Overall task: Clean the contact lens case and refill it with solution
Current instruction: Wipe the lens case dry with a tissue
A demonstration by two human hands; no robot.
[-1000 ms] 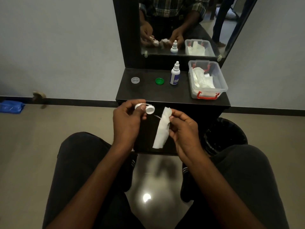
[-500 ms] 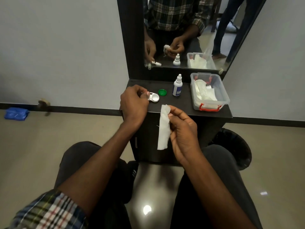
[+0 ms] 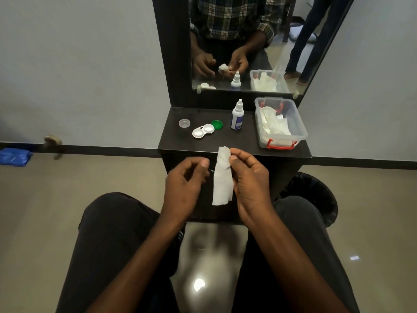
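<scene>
Flanking case (image 3: pixel 203 130): caps (image 3: pixel 184 123), btl (image 3: pixel 237 115)

White plastic lens case (image 3: pixel 203 131) on matt dark shelf (image 3: pixel 234 143) — soft paper tissue (image 3: pixel 222 177).

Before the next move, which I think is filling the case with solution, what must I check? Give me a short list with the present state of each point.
1. Case lies on the shelf, both wells uncapped and facing up: ok.
2. Wells dry and clean: cannot tell, too small to see.
3. Bottle upright and near the case: ok. Its cap is on: not ok for pouring.
4. Left hand free, fingers loosely curled, holding nothing: ok.
5. Right hand pinches the tissue: not ok, put it down first.
6. Green cap and clear cap lie beside the case, ready for closing: ok.
</scene>
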